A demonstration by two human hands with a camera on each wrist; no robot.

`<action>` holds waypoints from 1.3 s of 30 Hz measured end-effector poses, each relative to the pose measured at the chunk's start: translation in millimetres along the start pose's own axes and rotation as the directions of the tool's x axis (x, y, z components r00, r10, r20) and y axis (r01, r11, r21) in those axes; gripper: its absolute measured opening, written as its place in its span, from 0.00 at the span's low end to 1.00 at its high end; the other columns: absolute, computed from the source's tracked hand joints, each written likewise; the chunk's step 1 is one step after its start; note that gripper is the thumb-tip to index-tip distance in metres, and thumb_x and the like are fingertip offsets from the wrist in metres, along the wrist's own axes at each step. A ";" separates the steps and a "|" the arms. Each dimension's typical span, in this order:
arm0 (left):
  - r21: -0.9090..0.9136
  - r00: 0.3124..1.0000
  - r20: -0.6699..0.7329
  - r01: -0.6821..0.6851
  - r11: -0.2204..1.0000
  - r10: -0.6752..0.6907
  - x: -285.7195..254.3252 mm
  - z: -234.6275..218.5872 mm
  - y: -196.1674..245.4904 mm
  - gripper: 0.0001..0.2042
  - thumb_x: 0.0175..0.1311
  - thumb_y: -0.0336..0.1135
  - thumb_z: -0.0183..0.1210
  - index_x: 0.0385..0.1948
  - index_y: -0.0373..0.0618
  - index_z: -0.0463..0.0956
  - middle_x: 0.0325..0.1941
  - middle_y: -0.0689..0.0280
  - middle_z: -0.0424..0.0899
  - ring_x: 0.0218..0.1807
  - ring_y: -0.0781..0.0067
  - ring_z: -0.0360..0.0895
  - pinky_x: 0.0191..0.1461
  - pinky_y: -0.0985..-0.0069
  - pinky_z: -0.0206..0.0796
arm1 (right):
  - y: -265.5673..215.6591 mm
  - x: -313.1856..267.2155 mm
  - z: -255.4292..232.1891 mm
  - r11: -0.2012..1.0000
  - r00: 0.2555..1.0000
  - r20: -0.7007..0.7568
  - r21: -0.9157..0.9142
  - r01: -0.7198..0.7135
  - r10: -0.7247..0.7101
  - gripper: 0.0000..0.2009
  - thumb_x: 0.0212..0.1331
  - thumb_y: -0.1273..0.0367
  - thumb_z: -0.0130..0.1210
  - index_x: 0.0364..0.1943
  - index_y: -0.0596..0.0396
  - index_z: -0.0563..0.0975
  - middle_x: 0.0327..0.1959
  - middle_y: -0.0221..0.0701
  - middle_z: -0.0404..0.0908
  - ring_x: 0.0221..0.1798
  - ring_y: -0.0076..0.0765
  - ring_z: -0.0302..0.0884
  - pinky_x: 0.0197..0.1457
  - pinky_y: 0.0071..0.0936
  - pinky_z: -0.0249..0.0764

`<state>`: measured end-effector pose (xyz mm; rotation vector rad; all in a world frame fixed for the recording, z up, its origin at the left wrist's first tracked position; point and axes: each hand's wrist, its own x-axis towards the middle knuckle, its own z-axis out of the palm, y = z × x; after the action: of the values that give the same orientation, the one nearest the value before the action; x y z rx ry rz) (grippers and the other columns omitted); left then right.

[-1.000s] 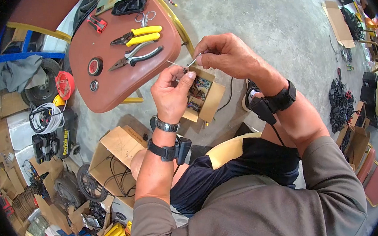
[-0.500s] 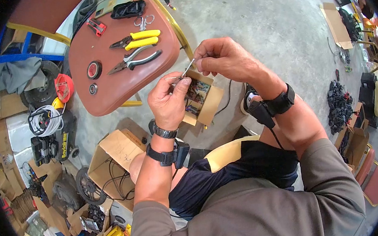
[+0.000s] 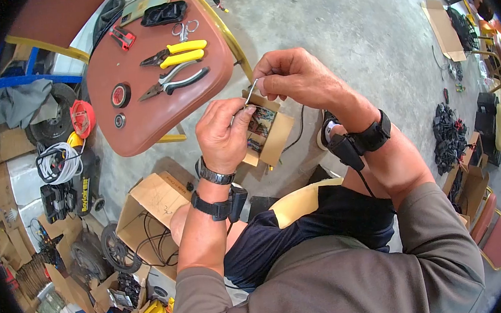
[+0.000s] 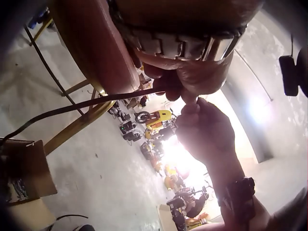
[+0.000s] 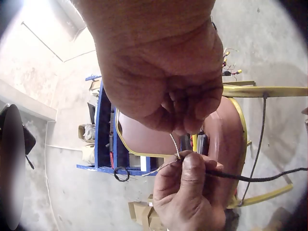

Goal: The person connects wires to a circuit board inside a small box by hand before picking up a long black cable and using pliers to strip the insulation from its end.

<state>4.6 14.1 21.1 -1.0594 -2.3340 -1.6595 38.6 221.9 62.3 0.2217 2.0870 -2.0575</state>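
Observation:
Over the gap beside the chair seat, my left hand (image 3: pixel 223 132) holds the end of a black cable (image 5: pixel 240 178) between thumb and fingers. Out of that end come two thin pale wires, parted from each other. One wire (image 3: pixel 251 91) runs up to my right hand (image 3: pixel 294 75), whose thumb and forefinger pinch its tip. In the right wrist view the other wire (image 5: pixel 156 170) sticks out freely to the side. Yellow-handled pliers (image 3: pixel 182 53) and black-and-grey pliers (image 3: pixel 175 81) lie on the brown chair seat (image 3: pixel 157 114), left of both hands.
Scissors (image 3: pixel 184 30), a red-and-black tool (image 3: pixel 123 37) and a roll of tape (image 3: pixel 120 95) are also on the seat. Below my hands stands a cardboard box (image 3: pixel 278 137) holding small wires. A larger box (image 3: pixel 148 210) with black cables is near my leg.
The pinched wire now looks straighter and stands steeper. My left fingers have closed further over the cable end, covering the other wire in the head view. My right hand has shifted slightly left.

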 end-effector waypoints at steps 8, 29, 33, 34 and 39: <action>0.029 0.999 0.025 -0.034 0.999 0.033 1.5 0.8 1.1 0.07 0.56 0.23 0.68 0.34 0.37 0.80 0.30 0.62 0.81 0.30 0.72 0.74 0.35 0.77 0.67 | 7.6 1.6 -0.6 0.998 0.998 -0.002 -0.017 0.061 -0.061 0.07 0.61 0.69 0.58 0.35 0.60 0.81 0.28 0.24 0.79 0.32 0.18 0.73 0.36 0.22 0.73; -0.433 0.913 0.090 0.395 0.810 -0.397 -11.9 2.1 -5.5 0.10 0.60 0.26 0.68 0.42 0.38 0.80 0.36 0.65 0.86 0.36 0.79 0.81 0.40 0.81 0.73 | 14.5 7.8 8.6 0.992 0.994 0.021 0.073 0.103 -0.105 0.05 0.63 0.75 0.55 0.39 0.62 0.79 0.31 0.25 0.80 0.35 0.19 0.76 0.42 0.22 0.75; -0.522 0.888 0.147 0.444 0.728 -0.436 -8.7 1.2 -3.5 0.08 0.63 0.27 0.65 0.41 0.38 0.79 0.33 0.63 0.86 0.33 0.78 0.82 0.32 0.83 0.71 | 17.7 8.6 11.3 0.983 0.987 -0.003 0.092 0.160 -0.161 0.06 0.61 0.71 0.57 0.36 0.61 0.80 0.28 0.24 0.79 0.32 0.18 0.73 0.36 0.21 0.72; -0.531 0.890 0.144 0.438 0.725 -0.433 -8.6 1.5 -3.8 0.07 0.64 0.27 0.65 0.41 0.38 0.78 0.33 0.63 0.86 0.32 0.78 0.82 0.31 0.84 0.69 | 17.4 8.7 11.0 0.985 0.989 0.010 0.086 0.149 -0.150 0.05 0.62 0.72 0.57 0.37 0.61 0.79 0.29 0.25 0.79 0.33 0.18 0.75 0.38 0.22 0.73; -0.541 0.898 0.129 0.419 0.729 -0.421 -7.8 -0.1 -3.9 0.08 0.63 0.27 0.65 0.41 0.38 0.78 0.33 0.64 0.86 0.32 0.78 0.81 0.31 0.83 0.70 | 18.3 8.8 11.4 0.985 0.987 0.021 0.067 0.159 -0.160 0.05 0.64 0.75 0.56 0.39 0.62 0.79 0.32 0.26 0.81 0.37 0.20 0.77 0.44 0.23 0.76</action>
<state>8.1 9.6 14.5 -0.5769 -2.2479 -2.6289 35.0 210.5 42.3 0.0369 2.0860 -2.2078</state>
